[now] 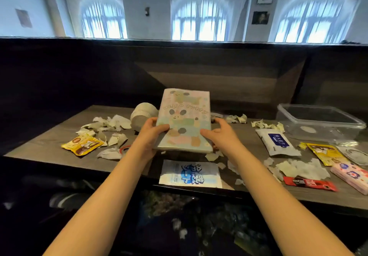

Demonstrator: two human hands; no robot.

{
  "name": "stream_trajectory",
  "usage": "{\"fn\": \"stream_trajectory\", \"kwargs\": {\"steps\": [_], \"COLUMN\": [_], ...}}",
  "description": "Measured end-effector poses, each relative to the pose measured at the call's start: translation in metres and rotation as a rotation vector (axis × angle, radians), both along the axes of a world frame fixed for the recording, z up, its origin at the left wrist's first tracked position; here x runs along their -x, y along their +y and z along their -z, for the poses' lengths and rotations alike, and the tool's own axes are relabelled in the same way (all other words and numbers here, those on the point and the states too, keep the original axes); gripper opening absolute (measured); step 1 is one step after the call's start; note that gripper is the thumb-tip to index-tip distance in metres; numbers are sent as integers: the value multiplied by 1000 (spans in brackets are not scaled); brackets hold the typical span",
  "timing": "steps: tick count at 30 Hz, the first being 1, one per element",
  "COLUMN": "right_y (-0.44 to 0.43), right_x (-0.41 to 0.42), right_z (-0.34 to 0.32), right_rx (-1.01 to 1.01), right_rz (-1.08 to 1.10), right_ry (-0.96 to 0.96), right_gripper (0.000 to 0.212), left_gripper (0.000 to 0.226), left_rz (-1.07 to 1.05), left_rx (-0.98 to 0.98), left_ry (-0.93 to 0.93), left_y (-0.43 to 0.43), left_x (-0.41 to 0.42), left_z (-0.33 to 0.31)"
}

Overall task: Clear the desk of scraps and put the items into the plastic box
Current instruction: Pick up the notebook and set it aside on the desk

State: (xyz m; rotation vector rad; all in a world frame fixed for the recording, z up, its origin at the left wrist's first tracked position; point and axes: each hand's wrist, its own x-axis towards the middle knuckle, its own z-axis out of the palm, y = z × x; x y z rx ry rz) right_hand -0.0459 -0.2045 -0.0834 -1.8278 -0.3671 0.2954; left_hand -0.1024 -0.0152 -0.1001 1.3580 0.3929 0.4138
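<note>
Desk of dark wood grain spans the lower view, strewn with things. Clear plastic box stands at 3 o'clock from the middle, toward the far edge. Pastel "Hello Puppy" notebook is held up off the desk at centre, its cover tilted toward the camera. Left hand grips its edge at 8 o'clock and right hand at 4 o'clock. The fingers curl round both lower sides, thumbs on the cover. Torn paper scraps lie at 9 o'clock of the notebook, with more at 3 o'clock.
</note>
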Motion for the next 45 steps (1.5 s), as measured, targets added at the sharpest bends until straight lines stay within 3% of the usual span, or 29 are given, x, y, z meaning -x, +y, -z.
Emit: {"fn": "stream_trajectory", "kwargs": {"steps": [6,11,19,24,26,28,30,34,39,45], "right_y": [65,125,223,274,288,302,318,353,375,365], "right_x": [36,61,78,79,74,66,59,53,48,27], "right_z": [-3,-6,-5,6,16,22,25,30,41,51], "right_rx": [-77,-19,21,32,114,289,423,734,935,943], "right_rz": [-154,-345,-446,-441,-432,-433,-473,-668,-799,-678], "right_ry": [-28,-42,-191,-246,-353,-596,-798,-996,-991,-855], "right_gripper": [78,86,87,67,52,43,45,55,52,51], "left_gripper": [32,34,35,39,40,39,40,37,44,43], "left_rz": [-121,-270,-414,-536,-586,-615,-633,-664,-674,-544], "left_rx": [-129,-356,-301,-218,-197,-188,-190,-167,-165,-180], "left_ry": [18,198,157,99,100,124,160,205,256,374], "left_y": [56,115,189,233,250,267,283,309,324,331], "left_x": [66,110,148,155,157,160,163,170,169,164], "left_z": [-7,-19,-25,-26,-22,-16,-7,8,17,20]}}
